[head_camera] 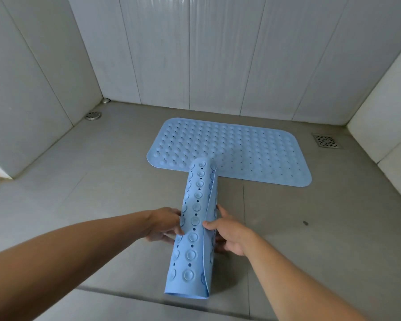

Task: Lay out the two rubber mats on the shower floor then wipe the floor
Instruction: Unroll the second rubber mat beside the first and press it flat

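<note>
The left hand (164, 225) curls its grip round the rolled mat (195, 246), steadying it above the floor (79, 205). The right hand (229, 235) pinches its loose edge, likely to unroll it. Beyond, the flat mat (252, 154) lies spread near the back wall (218, 54), leaving room in front.

Soft, even light; sharp focus; edges bowed.
</note>
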